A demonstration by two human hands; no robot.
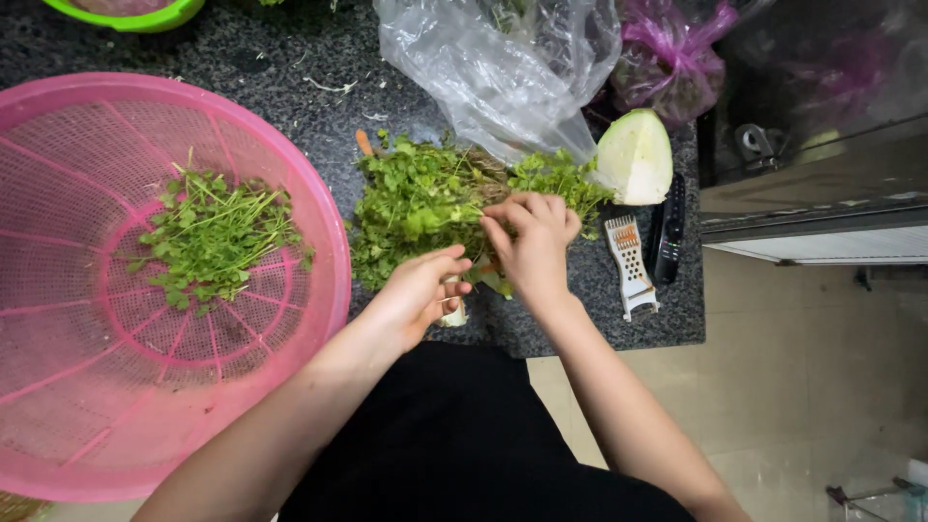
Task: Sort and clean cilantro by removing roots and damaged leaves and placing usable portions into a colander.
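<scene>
— What's that heap of green on the counter?

— A bunch of leafy herbs point(425, 198), small leaves on thin stems, lying on the dark speckled countertop point(319, 92) right in front of the person. Both hands are in it at its near edge.

— Holding it how?

— The right hand point(534, 237) has its fingers curled down into the bunch, pinching at some stems. The left hand point(420, 290) is just beside it, fingers closed around a few thin stems, with something pale under the palm that I can't make out.

— And the pink thing?

— A big pink plastic colander point(58, 387), to the left of the bunch and overhanging the counter edge. A smaller pile of picked greens point(213, 237) lies in its middle.

— Anything else round about?

— Behind the herbs a crumpled clear plastic bag point(493, 68), and next to that a purple bag point(667, 58). A cut wedge of cabbage point(638, 155) touches the right end of the bunch. Near the counter's edge lie a small white grater point(630, 266) and a black remote control point(670, 227), side by side. A green bowl point(130, 14) shows at the far left corner.
</scene>
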